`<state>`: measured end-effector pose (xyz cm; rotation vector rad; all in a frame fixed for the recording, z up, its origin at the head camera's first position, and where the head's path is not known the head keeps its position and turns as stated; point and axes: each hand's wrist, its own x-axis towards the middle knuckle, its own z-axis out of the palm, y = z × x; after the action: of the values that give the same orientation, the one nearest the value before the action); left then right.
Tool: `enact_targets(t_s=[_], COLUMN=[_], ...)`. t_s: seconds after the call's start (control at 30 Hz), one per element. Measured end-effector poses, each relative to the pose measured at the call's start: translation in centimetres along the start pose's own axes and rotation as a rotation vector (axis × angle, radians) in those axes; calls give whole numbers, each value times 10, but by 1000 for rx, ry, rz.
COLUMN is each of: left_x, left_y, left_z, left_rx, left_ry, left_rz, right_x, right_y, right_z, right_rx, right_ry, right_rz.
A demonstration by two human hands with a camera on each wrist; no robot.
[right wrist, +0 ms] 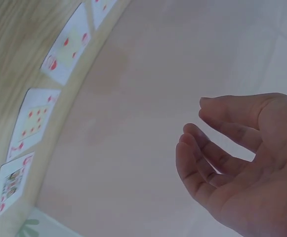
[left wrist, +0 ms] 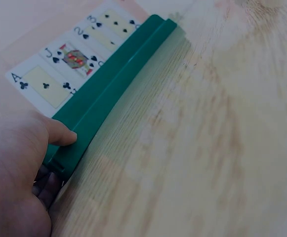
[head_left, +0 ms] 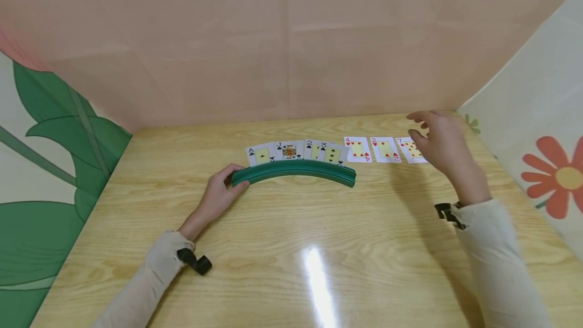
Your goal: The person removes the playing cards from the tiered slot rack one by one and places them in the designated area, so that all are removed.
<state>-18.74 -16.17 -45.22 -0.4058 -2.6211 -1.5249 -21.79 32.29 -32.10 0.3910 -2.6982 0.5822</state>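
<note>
My left hand (head_left: 218,191) grips the left end of a curved green card holder (head_left: 293,167), its thumb over the front edge. Standing in the holder's slot are an ace of clubs (head_left: 261,156), a jack of spades (head_left: 288,151), a two of spades (left wrist: 100,39) and a three of spades (head_left: 334,155), the last two overlapping. My right hand (head_left: 441,140) is raised over the right end of a row of cards, fingers loosely bent and nothing between them. Below it, partly covered in the head view, lies a seven of diamonds (head_left: 410,150).
Left of the seven, a two of hearts (head_left: 385,149) and a four of hearts (head_left: 358,149) lie face up. A red face card (right wrist: 13,186) shows in the right wrist view. A pink backdrop (head_left: 291,65) rises behind the wooden table (head_left: 273,237); a flowered panel (head_left: 546,130) stands right.
</note>
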Motion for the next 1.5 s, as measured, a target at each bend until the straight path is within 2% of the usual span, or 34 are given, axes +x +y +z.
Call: enact_targets(t_s=[0.3,0.7,0.9,1.07,1.3,1.5], left_x=[1,1,1,2,1,1], left_y=[0,2,1,-1,0,0], left_z=[1,3,0,0,2,2], left_rx=[10,-9,-2,-9,-8,-7], left_ry=[2,-6,3,-7,3,13], left_rz=[2,12,7,14,11,15], right_x=[0,-7,-9,-13,-17,-16], right_y=[-31,-64,-81,-96,-104,-104], right_z=[1,11,25,39,55,61], right_rx=[24,43,97,138,144,111], right_ry=[26,-25,-18,-46,-161,-136], right_rz=[-82,-128,-213,-257,-283,-315])
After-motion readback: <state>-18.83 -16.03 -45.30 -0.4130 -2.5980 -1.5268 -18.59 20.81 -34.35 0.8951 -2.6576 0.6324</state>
